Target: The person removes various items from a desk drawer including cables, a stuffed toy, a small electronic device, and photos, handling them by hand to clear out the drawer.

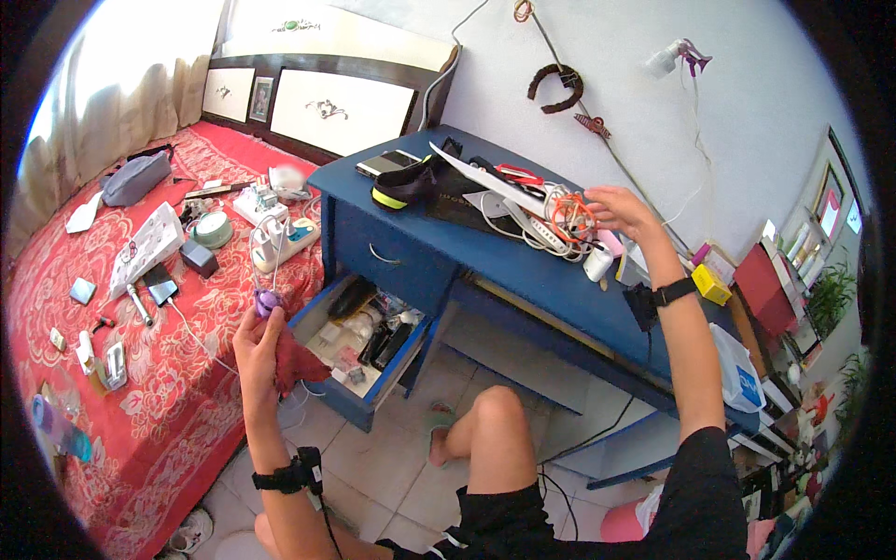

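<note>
My left hand (257, 350) is raised beside the bed's edge, holding a small purple item (267, 302) between thumb and fingers. Dark red cloth (297, 360) hangs beside the palm of that hand. Below and to the right, a blue desk drawer (367, 406) is pulled out, with small boxes and dark objects inside. Over the desk, my right hand (623, 210) has its fingers extended beside a tangle of orange cable (570, 213) and white cords. Whether the fingertips touch the cable is unclear. A white power strip (549, 231) lies under the cords.
The blue desk (427, 231) also bears a phone (388, 162), a black-and-yellow strap (399, 192) and a yellow box (712, 285). On the red bedspread (182, 392) are a plugged-in power strip (287, 245), a round tin (212, 229) and a grey pouch (136, 178). Thin cords hang by the drawer.
</note>
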Motion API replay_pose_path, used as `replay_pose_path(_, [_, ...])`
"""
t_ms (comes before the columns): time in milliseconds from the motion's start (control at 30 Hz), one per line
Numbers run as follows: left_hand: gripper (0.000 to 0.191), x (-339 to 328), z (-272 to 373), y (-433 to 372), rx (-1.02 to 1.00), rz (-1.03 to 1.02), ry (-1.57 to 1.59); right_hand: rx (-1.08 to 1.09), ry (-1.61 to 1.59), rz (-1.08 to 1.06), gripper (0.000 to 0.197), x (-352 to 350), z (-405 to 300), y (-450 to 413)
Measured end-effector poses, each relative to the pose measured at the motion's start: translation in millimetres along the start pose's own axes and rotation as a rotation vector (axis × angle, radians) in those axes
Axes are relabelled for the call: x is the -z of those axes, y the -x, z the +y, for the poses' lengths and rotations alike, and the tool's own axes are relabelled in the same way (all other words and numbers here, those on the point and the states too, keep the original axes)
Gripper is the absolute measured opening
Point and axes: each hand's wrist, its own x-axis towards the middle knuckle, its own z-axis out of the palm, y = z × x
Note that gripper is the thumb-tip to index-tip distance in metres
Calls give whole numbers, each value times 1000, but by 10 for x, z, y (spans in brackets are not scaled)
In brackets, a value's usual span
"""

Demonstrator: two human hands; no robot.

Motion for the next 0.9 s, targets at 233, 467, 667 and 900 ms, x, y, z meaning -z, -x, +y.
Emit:
replay_pose_path(233, [31, -112, 100, 130, 179, -336, 43, 963, 381, 121, 52, -1058, -577, 947])
replay_pose_path(467, [39, -240, 138, 219, 202, -711, 226, 1087, 117, -573, 66, -2564, -665, 2006])
replay_pose_path(667, [40, -259, 163, 235, 298, -795, 163, 760, -82, -686, 25, -2846, -567, 2042])
replay_pose_path(900, [34, -294, 205, 221, 274, -713, -47, 291, -290, -823, 21, -2140, -576, 2061])
